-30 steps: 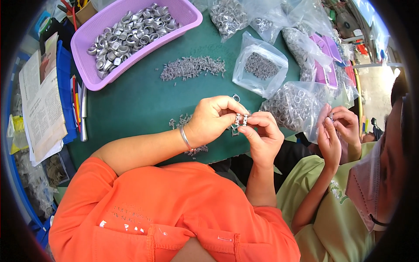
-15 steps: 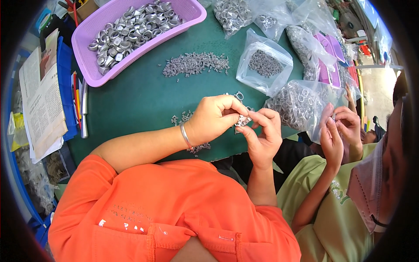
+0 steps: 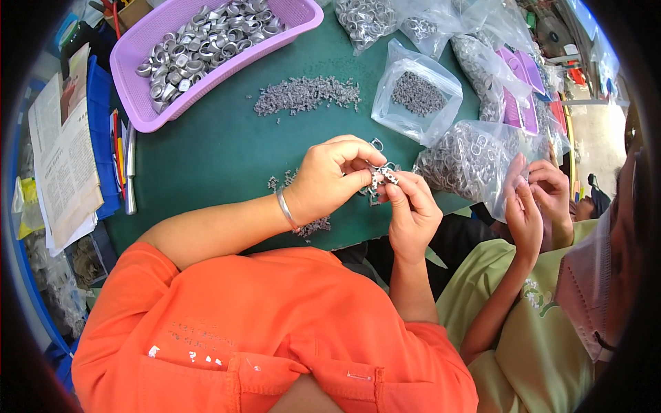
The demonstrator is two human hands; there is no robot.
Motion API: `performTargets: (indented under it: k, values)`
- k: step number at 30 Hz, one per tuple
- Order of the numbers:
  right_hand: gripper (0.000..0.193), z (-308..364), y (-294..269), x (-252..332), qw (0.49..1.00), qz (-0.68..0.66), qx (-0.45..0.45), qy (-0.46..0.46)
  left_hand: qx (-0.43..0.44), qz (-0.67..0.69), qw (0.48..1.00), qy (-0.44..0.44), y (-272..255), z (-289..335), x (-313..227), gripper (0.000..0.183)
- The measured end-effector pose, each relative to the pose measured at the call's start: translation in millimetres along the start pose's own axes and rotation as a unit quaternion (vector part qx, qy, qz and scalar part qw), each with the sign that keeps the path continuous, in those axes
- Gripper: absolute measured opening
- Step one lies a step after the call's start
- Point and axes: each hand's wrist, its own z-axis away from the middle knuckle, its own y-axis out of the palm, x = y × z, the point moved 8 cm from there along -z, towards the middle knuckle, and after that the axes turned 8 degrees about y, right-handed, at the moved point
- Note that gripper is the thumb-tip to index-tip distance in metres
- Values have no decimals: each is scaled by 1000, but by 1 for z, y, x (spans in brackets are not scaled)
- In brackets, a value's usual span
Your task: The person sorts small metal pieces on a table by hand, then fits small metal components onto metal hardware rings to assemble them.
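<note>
Above the near edge of the green table, my left hand (image 3: pixel 334 172) and my right hand (image 3: pixel 413 217) meet, fingers pinched. Between their fingertips is a small silvery metal piece (image 3: pixel 388 176) with a row of little bumps or holes; its exact kind is too small to make out. Thin metal loops (image 3: pixel 376 144) show just beyond the fingers. Under my left wrist lies a pile of tiny grey metal bits (image 3: pixel 315 228), partly hidden by the forearm. Another heap of such bits (image 3: pixel 306 95) lies farther back.
A purple basket (image 3: pixel 131 76) of metal rings stands at the far left. An open plastic bag (image 3: pixel 385 117) of grey bits and a bag of metal loops (image 3: pixel 458 162) lie to the right. Beside me a co-worker's hands (image 3: pixel 527 213) hold something small. Newspaper (image 3: pixel 58 155) hangs at left.
My fingertips have shifted slightly, and the silvery piece now shows more plainly between them. My right hand has moved a little down and left.
</note>
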Motion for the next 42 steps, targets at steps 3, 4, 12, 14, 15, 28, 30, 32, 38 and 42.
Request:
performTargets:
  k: [3, 4, 12, 14, 15, 28, 30, 32, 38, 42]
  values:
    - [15, 0, 0, 1, 1000, 14, 5, -11, 23, -62, 998, 8, 0, -1, -2, 14]
    - [15, 1, 0, 1, 1000, 14, 5, -10, 21, -67, 998, 5, 0, -1, -2, 14]
    - [13, 3, -2, 3, 996, 88, -11, -29, 2, -58, 998, -36, 0, 2, 9, 13]
    - [13, 2, -1, 6, 993, 111, -14, -43, 1, -61, 998, -25, -1, 2, 10, 13]
    - [13, 2, 0, 8, 989, 134, -16, -57, 1, -61, 998, -26, -1, 2, 11, 13]
    - [16, 3, 4, 20, 973, 194, -22, -124, 4, -86, 996, 5, -2, 0, 3, 14]
    - [16, 4, 4, 21, 972, 194, -22, -127, 7, -109, 994, 30, -1, 0, -3, 15]
    - [16, 3, 4, 21, 974, 185, -19, -127, 4, -124, 991, 45, -2, 0, -8, 17]
    - [16, 5, 1, 13, 986, 135, -15, -98, 8, -177, 976, 130, 1, 0, -19, 18]
    - [16, 6, -3, 0, 997, 61, -1, -48, 13, -198, 968, 154, 3, 1, -25, 19]
